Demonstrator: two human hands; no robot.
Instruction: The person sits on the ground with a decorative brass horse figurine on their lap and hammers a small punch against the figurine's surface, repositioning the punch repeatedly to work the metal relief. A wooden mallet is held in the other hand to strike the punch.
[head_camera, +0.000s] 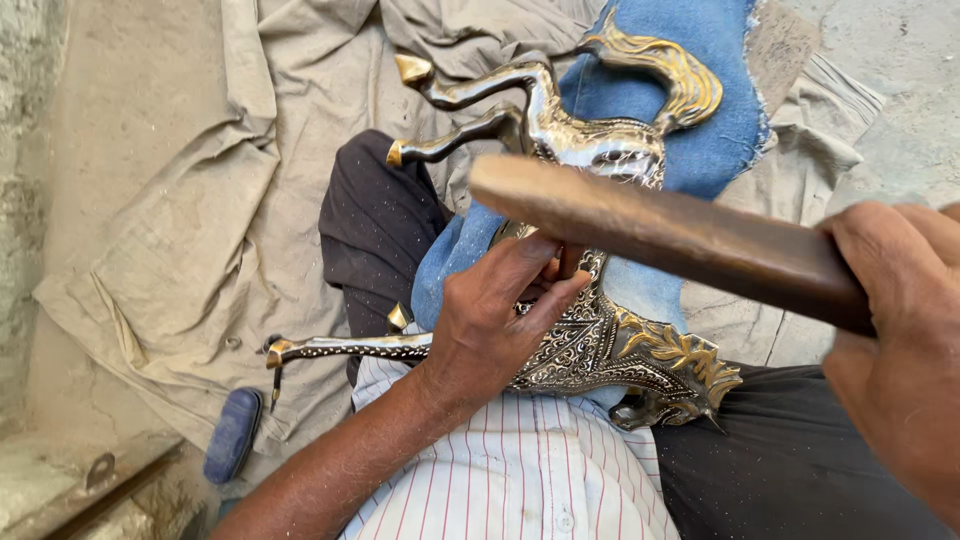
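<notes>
Over a beige cloth (200, 200), left hand (500, 320) grips the metal horse (600, 340) beneath it.

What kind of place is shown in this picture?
Probably a floor-level metalcraft workshop: the left hand steadies an engraved silver-and-gold metal horse figure over blue denim cloth, the right hand grips a brown wooden stick, beige dusty floor cloth beneath.

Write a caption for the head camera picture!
Left hand steadies a metal horse figure while right hand holds a wooden stick.

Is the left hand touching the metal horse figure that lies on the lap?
Touching. The head view shows the left hand pressed on the body of the metal horse figure, its fingers lying directly on the patterned surface.
</notes>
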